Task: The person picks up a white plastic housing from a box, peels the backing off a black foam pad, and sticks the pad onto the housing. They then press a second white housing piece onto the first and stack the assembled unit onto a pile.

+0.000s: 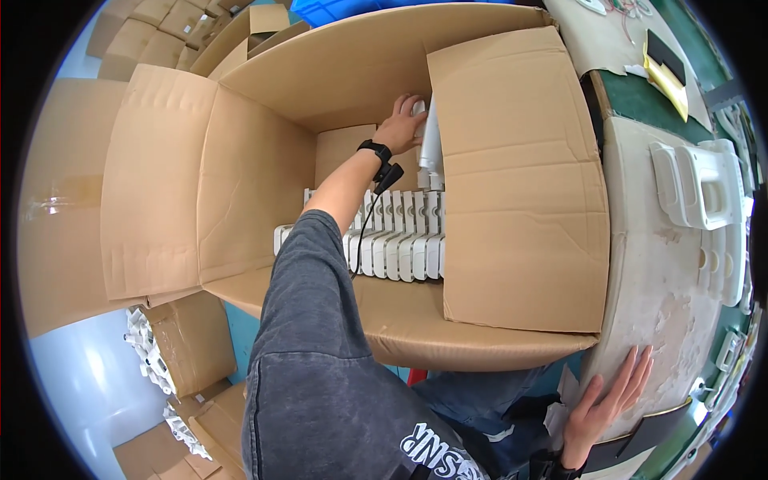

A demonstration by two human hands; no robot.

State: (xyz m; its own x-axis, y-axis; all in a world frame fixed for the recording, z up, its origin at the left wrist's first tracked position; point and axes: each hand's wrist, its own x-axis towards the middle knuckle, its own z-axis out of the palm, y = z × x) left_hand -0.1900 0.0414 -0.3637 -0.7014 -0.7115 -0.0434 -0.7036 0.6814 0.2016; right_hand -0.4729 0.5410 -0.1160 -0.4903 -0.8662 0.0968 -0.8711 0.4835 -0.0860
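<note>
My left hand reaches deep into a large open cardboard box. Its fingers curl over the edge of a white plastic part standing near the box's right side, and a flap hides some of that part. A black band with a small device and a cable is on the left wrist. Below the hand, a row of similar white plastic parts stands packed side by side in the box. My right hand lies flat, fingers stretched out, on the worn edge of the worktable, holding nothing.
The box's right flap folds inward over part of the opening. White molded parts lie on the worktable at right, near a yellow-and-black item. A blue crate and stacked cartons stand beyond; another carton is at lower left.
</note>
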